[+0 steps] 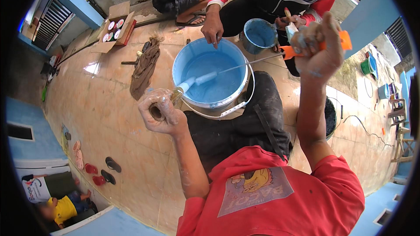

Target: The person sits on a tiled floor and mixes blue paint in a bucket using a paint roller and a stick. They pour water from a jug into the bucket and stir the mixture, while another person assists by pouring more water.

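A white bucket (239, 94) of light blue paint (227, 67) stands before my knees. My right hand (318, 49), raised to the right, is closed round the orange handle (344, 40) of a paint roller. Its thin metal rod (249, 63) slants down over the bucket to a paint-coated cylindrical end (205, 78). At the bucket's left rim, my left hand (164, 113) is closed round a hollow tan tube (176, 95). Pale blue paint covers the tube's far end (188, 84), close to the roller's end; whether they touch is unclear. Paint smears both hands.
Across the bucket a co-worker's hand (213, 28) hangs over its far rim, beside a smaller paint pail (260, 35). A brown rag (146, 67) and an open carton of cans (117, 28) lie left. A dark bucket (330, 118) stands right; sandals (113, 164) lie lower left.
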Action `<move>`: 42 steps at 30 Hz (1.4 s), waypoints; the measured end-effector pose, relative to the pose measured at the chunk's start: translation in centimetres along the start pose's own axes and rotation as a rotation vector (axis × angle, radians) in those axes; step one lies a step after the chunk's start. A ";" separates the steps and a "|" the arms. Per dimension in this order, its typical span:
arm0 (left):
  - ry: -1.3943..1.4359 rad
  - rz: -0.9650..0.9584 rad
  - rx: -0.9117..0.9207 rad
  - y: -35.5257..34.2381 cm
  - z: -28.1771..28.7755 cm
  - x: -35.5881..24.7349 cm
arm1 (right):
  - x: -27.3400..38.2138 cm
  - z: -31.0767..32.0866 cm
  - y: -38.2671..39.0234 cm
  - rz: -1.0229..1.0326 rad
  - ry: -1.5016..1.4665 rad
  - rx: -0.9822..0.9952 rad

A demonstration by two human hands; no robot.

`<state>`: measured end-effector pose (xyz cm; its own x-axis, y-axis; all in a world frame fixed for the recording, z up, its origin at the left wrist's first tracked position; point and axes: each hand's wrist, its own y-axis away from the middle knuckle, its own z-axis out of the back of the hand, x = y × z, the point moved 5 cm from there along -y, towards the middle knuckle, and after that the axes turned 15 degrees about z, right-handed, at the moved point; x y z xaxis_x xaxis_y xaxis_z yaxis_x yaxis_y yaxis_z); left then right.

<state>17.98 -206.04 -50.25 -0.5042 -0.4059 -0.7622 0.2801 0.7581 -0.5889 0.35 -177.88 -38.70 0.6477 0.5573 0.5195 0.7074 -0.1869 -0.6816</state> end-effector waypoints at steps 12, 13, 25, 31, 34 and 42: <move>-0.041 0.051 0.006 1.1 -0.2 0.9 | 5.7 0.8 1.1 0.182 -0.230 0.526; -0.038 0.050 0.007 1.1 -0.4 0.9 | 6.3 0.7 1.2 0.190 -0.226 0.560; -0.001 0.068 0.024 2.3 -0.2 2.3 | 9.2 0.3 1.6 0.351 -0.189 0.764; -0.052 0.082 0.015 2.7 0.1 2.5 | 9.9 0.1 2.0 0.329 -0.263 0.842; -0.061 0.066 0.013 2.8 0.2 2.5 | 10.4 0.1 2.1 0.290 -0.339 0.891; -0.087 0.052 0.006 2.9 0.0 2.4 | 10.9 0.3 2.3 0.296 -0.348 0.945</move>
<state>17.59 -204.87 -53.82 -0.4161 -0.4093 -0.8120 0.3093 0.7760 -0.5497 8.95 -171.98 -34.74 0.5356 0.8225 0.1915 -0.0723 0.2706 -0.9600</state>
